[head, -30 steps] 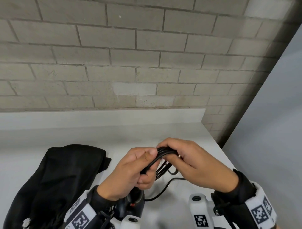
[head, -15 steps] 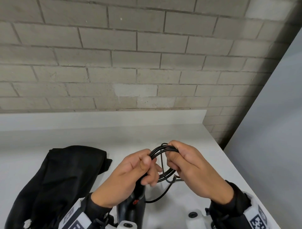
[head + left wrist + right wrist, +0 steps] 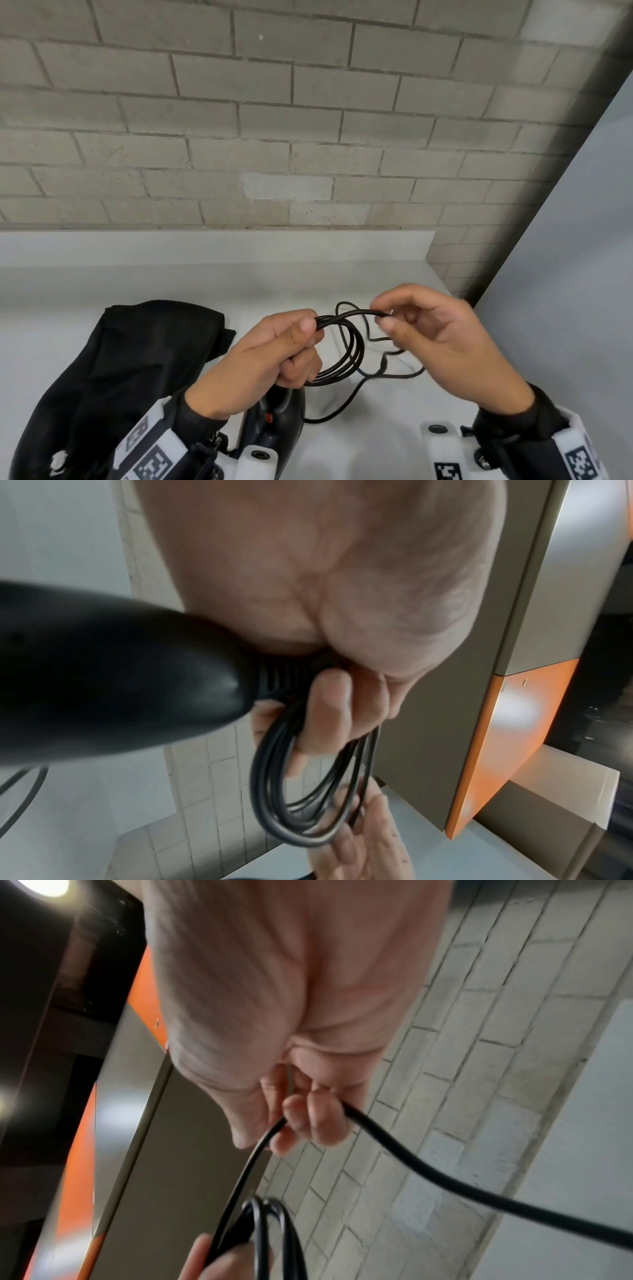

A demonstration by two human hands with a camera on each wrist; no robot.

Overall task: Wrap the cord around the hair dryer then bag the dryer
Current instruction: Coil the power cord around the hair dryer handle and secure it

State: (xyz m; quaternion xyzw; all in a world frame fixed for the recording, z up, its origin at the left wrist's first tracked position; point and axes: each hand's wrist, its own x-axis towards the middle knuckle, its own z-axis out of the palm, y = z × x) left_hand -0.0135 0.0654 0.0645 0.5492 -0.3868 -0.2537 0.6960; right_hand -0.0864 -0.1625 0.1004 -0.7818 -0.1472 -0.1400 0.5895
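Note:
A black hair dryer (image 3: 279,421) hangs below my left hand (image 3: 291,346), its handle end (image 3: 137,674) close to the left wrist camera. My left hand grips several black loops of the cord (image 3: 346,356) at the handle's end; the same coil (image 3: 301,799) shows in the left wrist view. My right hand (image 3: 387,317) pinches a single strand of cord (image 3: 394,1145) and holds it out to the right of the coil. Loose cord (image 3: 387,373) trails on the white counter. A black fabric bag (image 3: 120,377) lies crumpled at the left.
The white counter (image 3: 205,284) ends at a low backsplash under a grey brick wall (image 3: 308,120). A pale partition (image 3: 565,274) stands at the right, beside the counter's right edge. An orange and grey cabinet (image 3: 507,723) shows in the wrist views.
My right hand has let go of the bundled loops and moved right, drawing out one strand. The left hand keeps hold of the coil, which hangs more open now.

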